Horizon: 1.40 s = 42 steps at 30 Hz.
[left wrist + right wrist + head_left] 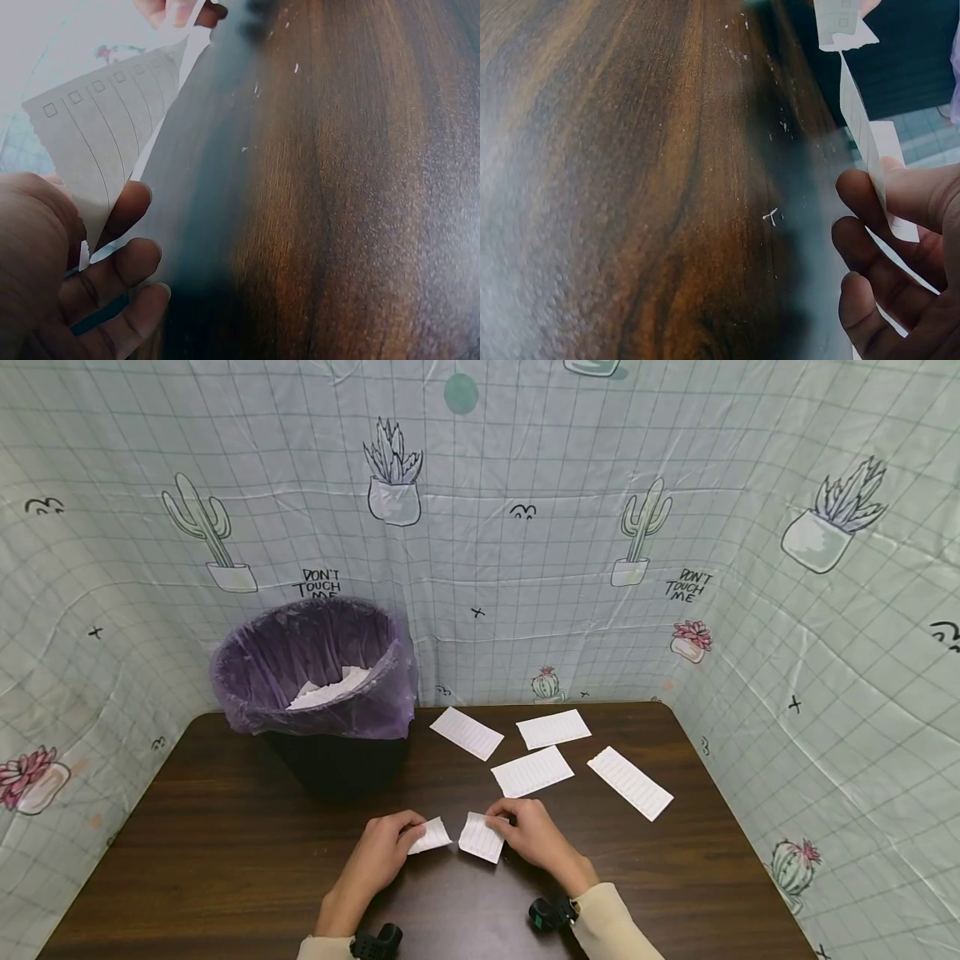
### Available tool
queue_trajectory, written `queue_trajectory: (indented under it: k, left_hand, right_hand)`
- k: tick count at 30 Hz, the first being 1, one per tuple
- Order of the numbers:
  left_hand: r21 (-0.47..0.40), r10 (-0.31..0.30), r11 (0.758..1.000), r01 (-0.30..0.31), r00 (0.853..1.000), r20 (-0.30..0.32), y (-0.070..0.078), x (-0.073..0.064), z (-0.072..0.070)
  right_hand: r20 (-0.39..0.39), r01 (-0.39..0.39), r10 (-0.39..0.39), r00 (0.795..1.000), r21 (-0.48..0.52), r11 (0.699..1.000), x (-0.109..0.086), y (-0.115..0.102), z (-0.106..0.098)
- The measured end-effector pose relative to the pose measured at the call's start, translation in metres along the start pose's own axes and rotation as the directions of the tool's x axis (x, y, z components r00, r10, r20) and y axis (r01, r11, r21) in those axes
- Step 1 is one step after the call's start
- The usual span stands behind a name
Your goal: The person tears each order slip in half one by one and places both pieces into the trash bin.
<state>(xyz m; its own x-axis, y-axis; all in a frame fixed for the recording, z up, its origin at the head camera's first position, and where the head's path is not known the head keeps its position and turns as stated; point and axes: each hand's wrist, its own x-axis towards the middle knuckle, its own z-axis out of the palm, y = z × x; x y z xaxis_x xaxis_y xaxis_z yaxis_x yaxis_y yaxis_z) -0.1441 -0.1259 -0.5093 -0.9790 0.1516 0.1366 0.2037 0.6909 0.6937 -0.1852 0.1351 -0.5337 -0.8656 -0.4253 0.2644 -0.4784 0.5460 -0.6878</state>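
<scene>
In the head view my left hand (381,850) pinches a small piece of white paper (433,836) between thumb and fingers. My right hand (538,837) pinches another piece of paper (478,837), with a narrow gap between the two. The left wrist view shows printed lines and small boxes on the left hand's paper (97,112), with one ragged edge. Seen from the right wrist, the other paper (862,127) stands nearly edge-on between thumb and fingers. Both hands are just above the front middle of the brown table (225,877).
Behind my left hand stands a black bin (337,764) with a purple liner (390,693) and white paper (330,692) inside. Several printed paper slips (532,771) lie beyond my right hand. Tiny paper scraps (771,217) dot the wood. Patterned cloth (480,568) walls the table's back and sides.
</scene>
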Motion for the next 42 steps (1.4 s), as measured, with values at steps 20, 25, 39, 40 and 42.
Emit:
queue_trajectory:
  k: [20,25,39,40,42]
  left_hand:
    - [0.014,-0.019,1.000,0.019,1.000,0.012,-0.005,-0.003,-0.004]
    - [0.023,-0.022,0.999,0.022,1.000,0.006,-0.006,-0.002,-0.006]
    - [0.096,0.013,0.995,-0.012,1.000,-0.008,-0.003,0.004,-0.015]
    - [0.104,0.020,0.994,-0.019,1.000,-0.008,-0.003,0.004,-0.015]
    - [0.112,0.016,0.994,-0.015,1.000,-0.006,-0.002,0.005,-0.017]
  right_hand:
    - [-0.050,-0.021,0.020,0.999,-0.007,1.000,-0.001,0.004,-0.003]
    - [-0.052,-0.014,0.014,0.999,-0.008,1.000,0.000,0.004,-0.005]
    - [-0.039,0.003,-0.003,0.999,0.007,1.000,0.010,-0.002,-0.011]
    - [-0.038,0.006,-0.006,0.999,0.004,1.000,0.011,-0.002,-0.012]
    - [-0.037,0.011,-0.011,0.999,0.000,1.000,0.013,-0.004,-0.013]
